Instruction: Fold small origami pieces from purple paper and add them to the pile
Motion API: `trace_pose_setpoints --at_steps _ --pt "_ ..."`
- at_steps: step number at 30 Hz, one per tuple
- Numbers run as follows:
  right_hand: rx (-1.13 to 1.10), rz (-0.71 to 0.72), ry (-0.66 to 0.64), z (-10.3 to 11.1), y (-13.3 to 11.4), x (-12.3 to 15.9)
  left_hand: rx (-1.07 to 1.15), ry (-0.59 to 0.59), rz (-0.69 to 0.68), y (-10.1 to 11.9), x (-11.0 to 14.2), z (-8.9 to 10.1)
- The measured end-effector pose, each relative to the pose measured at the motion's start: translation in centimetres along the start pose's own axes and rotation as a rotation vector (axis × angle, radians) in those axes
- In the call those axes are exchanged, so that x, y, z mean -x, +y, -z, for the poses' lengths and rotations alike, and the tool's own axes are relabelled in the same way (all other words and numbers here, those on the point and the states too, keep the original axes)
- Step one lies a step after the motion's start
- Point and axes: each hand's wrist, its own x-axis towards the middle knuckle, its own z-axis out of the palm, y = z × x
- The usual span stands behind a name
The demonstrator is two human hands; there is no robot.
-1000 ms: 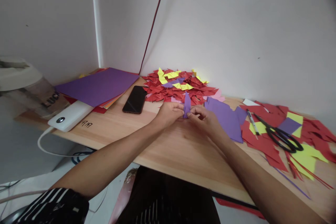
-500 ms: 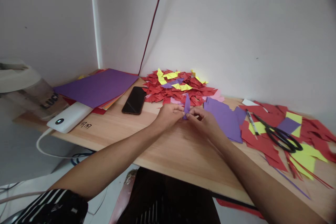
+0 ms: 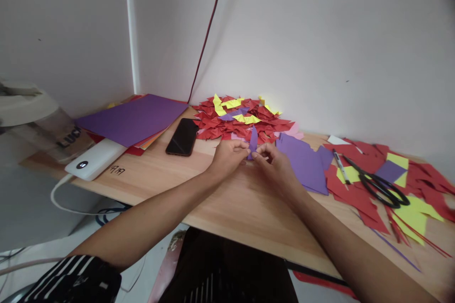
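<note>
Between my two hands a narrow folded piece of purple paper (image 3: 253, 139) stands upright, its pointed end up. My left hand (image 3: 231, 155) pinches its lower left side with thumb and fingers. On the other side my right hand (image 3: 270, 157) grips the lower part, fingers curled in. Fingertips hide the bottom of the paper. Just behind the hands lies a heap of folded red paper pieces (image 3: 213, 120), with several yellow ones and a purple one on top. A stack of purple paper (image 3: 305, 163) is right beside my right hand.
Black-handled scissors (image 3: 382, 188) and a pen (image 3: 341, 165) lie on red, yellow and purple scraps at the right. To the left are a phone (image 3: 182, 137), a white power bank (image 3: 95, 158), purple sheets (image 3: 135, 118) and a clear jug (image 3: 46, 132). The table's front edge (image 3: 227, 233) runs below my forearms.
My hands stay almost in place, both still on the purple paper, which leans very slightly differently. The whole view has shifted a touch.
</note>
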Motion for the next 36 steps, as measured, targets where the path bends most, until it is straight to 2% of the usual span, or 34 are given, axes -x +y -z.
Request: trace_pose_setpoints --at_steps 6,11,17,24,29,36 --pt "-0.118 -0.069 -0.02 0.0 -0.1 -0.1 0.002 0.005 -0.041 -0.5 -0.1 0.1" --pt "-0.299 -0.181 -0.047 -0.2 0.0 -0.3 0.033 0.023 -0.028 -0.6 -0.3 0.0" --pt "-0.267 -0.212 -0.157 0.3 -0.5 -0.2 0.054 0.012 -0.042 -0.5 -0.3 0.0" --pt "-0.297 -0.208 -0.132 0.1 -0.2 -0.1 0.105 -0.043 0.038 -0.3 -0.4 0.1" --pt "-0.38 -0.248 -0.056 0.2 0.4 -0.3 0.145 -0.059 0.097 -0.6 -0.4 0.0" --pt "-0.429 -0.239 -0.046 0.2 0.8 -0.2 0.038 -0.109 -0.097 -1.2 -0.6 0.0"
